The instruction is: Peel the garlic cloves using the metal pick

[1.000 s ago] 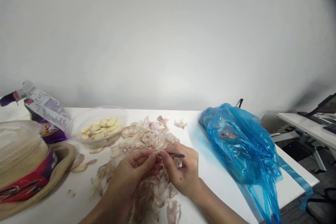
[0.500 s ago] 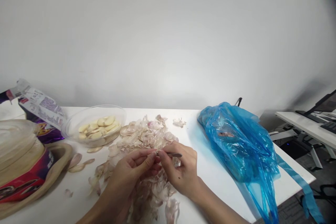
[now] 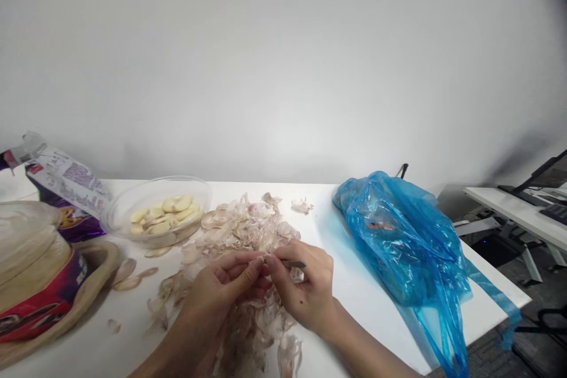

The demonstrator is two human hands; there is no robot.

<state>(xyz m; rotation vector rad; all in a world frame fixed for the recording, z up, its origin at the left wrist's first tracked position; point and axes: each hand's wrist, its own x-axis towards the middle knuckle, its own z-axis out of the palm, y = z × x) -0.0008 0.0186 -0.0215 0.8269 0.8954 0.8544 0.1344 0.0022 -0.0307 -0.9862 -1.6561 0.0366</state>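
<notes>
With our left hand [image 3: 221,286] we pinch a small pale piece [image 3: 267,254], mostly hidden, between thumb and forefinger; our right hand [image 3: 306,280], its fingertips right beside the left's, grips a slim dark metal tool [image 3: 295,264] whose end points off to the right. Beneath and just beyond both hands spreads a loose heap of papery pinkish-beige garlic skins [image 3: 243,233] on the white worktop [image 3: 354,331]. Left of them lie brownish, apparently unpeeled garlic cloves [image 3: 124,271]; farther ahead and left, a clear plastic bowl [image 3: 106,221] holds smooth pale-yellow cloves [image 3: 166,214]. Well to the right sits a crumpled translucent blue plastic bag [image 3: 398,242]. We judge that we are loosening skin; the next move calls for a firm left pinch and a short, light pull.
</notes>
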